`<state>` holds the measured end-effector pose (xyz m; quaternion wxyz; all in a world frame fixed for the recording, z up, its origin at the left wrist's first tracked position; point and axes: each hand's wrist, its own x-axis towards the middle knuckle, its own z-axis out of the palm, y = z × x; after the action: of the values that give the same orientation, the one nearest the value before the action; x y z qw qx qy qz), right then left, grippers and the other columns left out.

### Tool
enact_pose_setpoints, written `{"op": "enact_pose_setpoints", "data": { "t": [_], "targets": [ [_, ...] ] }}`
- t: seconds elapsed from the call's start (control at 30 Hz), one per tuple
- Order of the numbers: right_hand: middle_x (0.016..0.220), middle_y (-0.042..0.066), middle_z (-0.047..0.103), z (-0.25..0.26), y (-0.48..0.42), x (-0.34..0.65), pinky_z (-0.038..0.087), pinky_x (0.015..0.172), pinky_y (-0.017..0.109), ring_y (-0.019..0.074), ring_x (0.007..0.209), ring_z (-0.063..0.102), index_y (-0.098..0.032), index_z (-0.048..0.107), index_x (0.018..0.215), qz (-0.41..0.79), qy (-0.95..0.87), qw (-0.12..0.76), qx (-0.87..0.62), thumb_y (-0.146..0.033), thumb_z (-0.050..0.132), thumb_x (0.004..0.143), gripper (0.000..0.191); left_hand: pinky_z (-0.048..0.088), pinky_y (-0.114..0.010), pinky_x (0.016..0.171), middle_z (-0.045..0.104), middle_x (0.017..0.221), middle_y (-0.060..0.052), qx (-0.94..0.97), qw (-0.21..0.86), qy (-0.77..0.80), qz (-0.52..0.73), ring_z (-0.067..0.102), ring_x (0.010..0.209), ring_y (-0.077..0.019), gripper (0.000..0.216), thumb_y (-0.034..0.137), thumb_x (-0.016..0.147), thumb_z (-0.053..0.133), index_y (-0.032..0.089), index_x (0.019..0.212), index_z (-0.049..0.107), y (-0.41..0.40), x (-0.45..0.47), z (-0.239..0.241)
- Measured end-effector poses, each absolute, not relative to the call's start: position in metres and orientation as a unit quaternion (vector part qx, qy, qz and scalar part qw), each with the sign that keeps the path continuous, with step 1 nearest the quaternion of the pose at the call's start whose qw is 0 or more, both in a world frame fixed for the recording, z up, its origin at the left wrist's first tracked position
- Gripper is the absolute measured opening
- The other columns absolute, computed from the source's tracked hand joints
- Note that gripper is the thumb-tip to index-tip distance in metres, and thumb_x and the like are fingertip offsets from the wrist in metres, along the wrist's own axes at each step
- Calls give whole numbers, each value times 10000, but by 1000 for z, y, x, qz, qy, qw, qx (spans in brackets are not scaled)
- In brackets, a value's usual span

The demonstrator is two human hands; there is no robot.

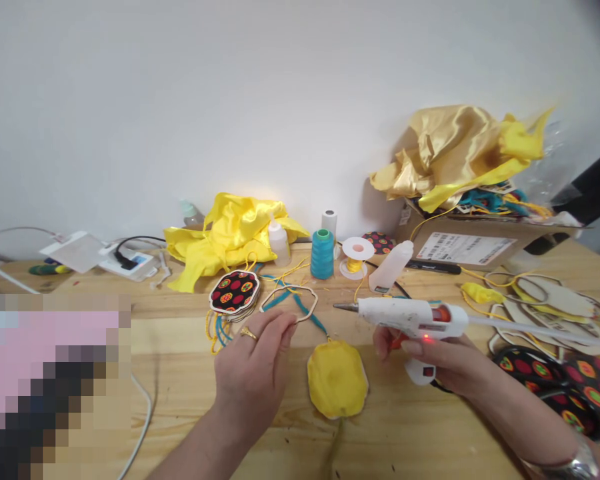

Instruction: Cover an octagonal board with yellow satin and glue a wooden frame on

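Note:
My right hand [443, 363] grips a white hot glue gun [413, 317] with its nozzle pointing left and a red light on. My left hand [253, 367], a gold ring on one finger, has its fingers bunched and touches a thin cream frame-shaped cutout [289, 304] with teal and yellow cord across it. Between my hands lies a yellow fabric-covered padded piece [337, 379] on the wooden table [180, 347]. A stack of black pieces with red and yellow dots [234, 293] sits just beyond my left hand.
A teal thread spool [323, 254], a white spool [329, 222], a reel of yellow cord [357, 253] and glue bottles [279, 241] stand at the back. Yellow satin [230, 237], a cardboard box [475, 243] with gold fabric [455, 150], and cutouts [545, 300] lie around. A blurred area fills the lower left.

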<state>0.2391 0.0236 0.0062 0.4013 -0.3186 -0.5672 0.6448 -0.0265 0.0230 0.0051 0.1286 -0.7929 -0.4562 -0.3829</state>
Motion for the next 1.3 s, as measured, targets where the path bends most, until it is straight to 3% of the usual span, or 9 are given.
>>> {"op": "enact_pose_setpoints", "data": {
  "t": [0.87,1.1,1.3],
  "targets": [
    [799,70,668,11,22,239,454,656,283,193,751,604,-156,686,873,636,-573,404,-323,-450,640,766,316,485,-237,711,720,801,-25,-806,120,-459,-354,660,746,-147,56,139,833,568,175,860,601,24,-25,2],
    [799,61,657,8,23,238,458,679,266,174,747,598,-148,682,845,641,-563,407,-326,-422,634,786,284,453,-278,537,724,798,-18,-793,169,-550,-201,662,667,-192,133,188,846,516,206,783,632,22,-26,1],
    [800,57,644,8,23,239,445,640,249,154,716,576,-148,672,845,643,-565,401,-326,-434,630,788,295,464,-297,497,720,881,-36,-777,112,-617,-55,685,715,-222,213,210,882,448,200,807,647,23,-21,6]
  ]
}}
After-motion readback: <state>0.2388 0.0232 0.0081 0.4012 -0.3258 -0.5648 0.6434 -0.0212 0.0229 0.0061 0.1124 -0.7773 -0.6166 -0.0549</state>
